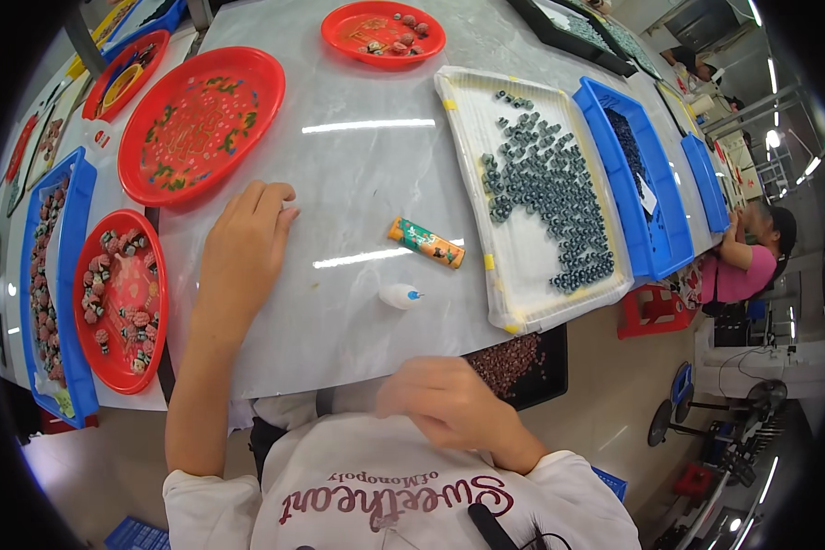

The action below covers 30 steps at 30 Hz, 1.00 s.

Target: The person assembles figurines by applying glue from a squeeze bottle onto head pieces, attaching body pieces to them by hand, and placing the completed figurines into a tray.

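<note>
My left hand [252,225] lies at the left of the grey tabletop [348,197], its fingers curled in and the thumb close to them. Whatever it may hold is too small or hidden to make out. Low in front of my chest, at the table's near edge, my right hand [454,403] is smeared by motion, so its fingers cannot be read. Between the hands and farther in lie a small white bottle [397,295] with a blue tip and an orange-and-green packet [426,243]. Neither hand touches them.
Right of them, a white-lined tray [536,252] holds many dark beads, beside a blue bin [655,252]. At left are a large red plate [188,128], a red dish [119,293] of pinkish pieces and another blue bin [87,367]. A co-worker [752,266] sits far right.
</note>
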Tool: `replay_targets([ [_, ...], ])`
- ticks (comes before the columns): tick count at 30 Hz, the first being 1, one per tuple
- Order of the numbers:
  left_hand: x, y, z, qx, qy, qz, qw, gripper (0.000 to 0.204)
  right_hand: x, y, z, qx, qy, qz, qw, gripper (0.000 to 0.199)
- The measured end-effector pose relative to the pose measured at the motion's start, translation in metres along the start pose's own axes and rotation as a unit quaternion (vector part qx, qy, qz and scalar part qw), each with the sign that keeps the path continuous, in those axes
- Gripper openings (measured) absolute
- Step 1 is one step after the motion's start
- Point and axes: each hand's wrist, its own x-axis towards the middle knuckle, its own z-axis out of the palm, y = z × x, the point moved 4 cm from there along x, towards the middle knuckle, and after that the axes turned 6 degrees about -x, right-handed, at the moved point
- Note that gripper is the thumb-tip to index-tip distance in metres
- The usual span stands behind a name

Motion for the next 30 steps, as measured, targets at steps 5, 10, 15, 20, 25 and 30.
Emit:
replay_targets([
  [5,0.001,-0.004,-0.004,-0.009,-0.007,-0.014,1.000,0.013,-0.002,0.005,-0.032,-0.037,0.133,0.011,0.990,0.023],
  [10,0.001,0.004,-0.014,-0.047,0.059,0.000,0.997,0.014,-0.013,0.035,-0.038,-0.062,0.294,0.089,0.949,0.028],
  [15,-0.037,0.020,-0.013,-0.311,0.025,-0.062,0.948,0.017,0.005,0.041,-0.023,-0.093,0.216,0.128,0.963,0.046],
  [20,-0.080,0.037,0.019,-0.638,-0.012,-0.180,0.748,0.020,0.014,0.049,-0.014,-0.074,0.156,0.157,0.972,0.044],
  [25,-0.079,0.032,0.028,-0.685,-0.015,-0.182,0.705,0.021,0.013,0.051,-0.012,0.035,0.201,0.179,0.963,0.036],
  [30,-0.078,0.021,0.036,-0.734,-0.022,-0.193,0.650,0.022,0.014,0.047,-0.022,0.246,0.233,0.216,0.916,0.041],
])
